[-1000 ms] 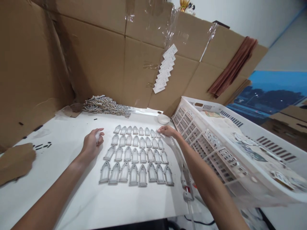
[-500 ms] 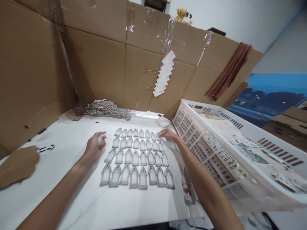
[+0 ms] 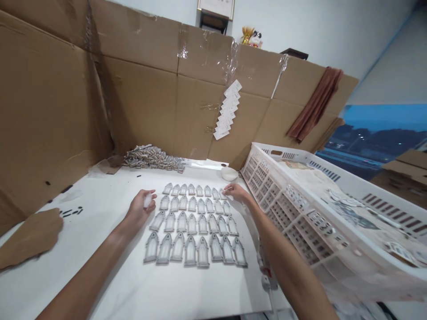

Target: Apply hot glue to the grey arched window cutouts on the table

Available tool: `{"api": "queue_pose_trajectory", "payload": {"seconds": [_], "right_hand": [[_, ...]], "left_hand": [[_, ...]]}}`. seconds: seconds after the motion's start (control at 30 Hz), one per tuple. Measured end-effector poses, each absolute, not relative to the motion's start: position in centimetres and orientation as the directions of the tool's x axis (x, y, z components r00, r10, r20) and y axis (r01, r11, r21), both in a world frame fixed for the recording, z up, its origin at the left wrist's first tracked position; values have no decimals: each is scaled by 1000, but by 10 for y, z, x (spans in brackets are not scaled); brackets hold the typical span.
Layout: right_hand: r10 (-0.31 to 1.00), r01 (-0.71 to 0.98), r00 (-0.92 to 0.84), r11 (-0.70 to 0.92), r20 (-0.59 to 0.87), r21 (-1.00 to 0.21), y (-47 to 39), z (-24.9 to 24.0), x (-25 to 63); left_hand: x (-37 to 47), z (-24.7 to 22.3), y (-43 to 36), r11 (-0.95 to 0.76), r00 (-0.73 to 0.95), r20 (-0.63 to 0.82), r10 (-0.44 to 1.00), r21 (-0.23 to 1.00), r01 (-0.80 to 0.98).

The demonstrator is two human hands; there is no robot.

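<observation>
Several small grey arched window-shaped frames (image 3: 190, 249) lie in four rows on the white table, with pale translucent panels inside. My left hand (image 3: 142, 208) hovers left of the rows, fingers curled around something whitish and translucent. At the right end of the back row, my right hand (image 3: 235, 191) has its fingertips pressed together over the last arched frame; anything pinched there is too small to make out. A heap of small grey metal-looking pieces (image 3: 150, 158) sits at the back of the table.
A white plastic crate (image 3: 283, 218) holding flat pieces stands on the right. Cardboard walls (image 3: 143, 102) close off the back and left. Near the crate are a small white bowl (image 3: 229, 173) and a power strip (image 3: 267, 282). Torn cardboard (image 3: 31, 235) and small black pieces (image 3: 71, 211) lie left.
The camera view has shifted slightly, so everything sits a little lower in the picture. Both hands keep nearly the same places relative to the rows.
</observation>
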State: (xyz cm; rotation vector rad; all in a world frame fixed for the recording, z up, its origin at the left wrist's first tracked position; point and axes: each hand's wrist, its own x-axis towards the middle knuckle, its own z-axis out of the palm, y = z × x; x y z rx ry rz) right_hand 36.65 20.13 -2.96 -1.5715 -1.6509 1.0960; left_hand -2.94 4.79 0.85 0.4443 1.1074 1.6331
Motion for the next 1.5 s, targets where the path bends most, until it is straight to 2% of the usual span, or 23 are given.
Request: {"api": "queue_pose_trajectory", "payload": {"seconds": [0.23, 0.53, 0.73, 0.83, 0.93, 1.07, 1.13, 1.2, 1.4, 1.5], "right_hand": [[986, 487, -110, -53, -122, -872, 204, -33, 366], [991, 569, -86, -33, -99, -822, 193, -26, 356], [994, 714, -98, 97, 39, -694, 175, 4, 343], [971, 754, -175, 239, 163, -612, 171, 42, 323], [914, 732, -319, 405, 249, -548, 162, 78, 288], [812, 650, -549, 564, 198, -509, 141, 99, 234], [712, 571, -678, 667, 184, -478, 130, 100, 211], [691, 541, -702, 673, 170, -504, 121, 97, 196], [691, 457, -717, 566, 92, -686, 113, 83, 185], [746, 421, -660, 463, 86, -780, 123, 78, 199]], "left_hand": [[-23, 11, 47, 60, -371, -304, 877, 836, -545], [-11, 6, 35, 37, -189, -105, 976, 943, -330], [-6, -1, 36, -50, -146, 21, 989, 978, -202], [-4, -1, 37, -81, -133, 58, 989, 981, -173], [-4, -3, 39, -81, -104, 74, 992, 995, -63], [-8, -5, 44, -94, -66, 99, 993, 993, 71], [-9, -4, 45, -121, -52, 128, 990, 986, 111], [-8, -2, 45, -154, -38, 162, 986, 976, 154], [-3, 7, 36, -234, 36, 234, 972, 930, 283], [0, 9, 33, -225, 48, 221, 974, 928, 297]]}}
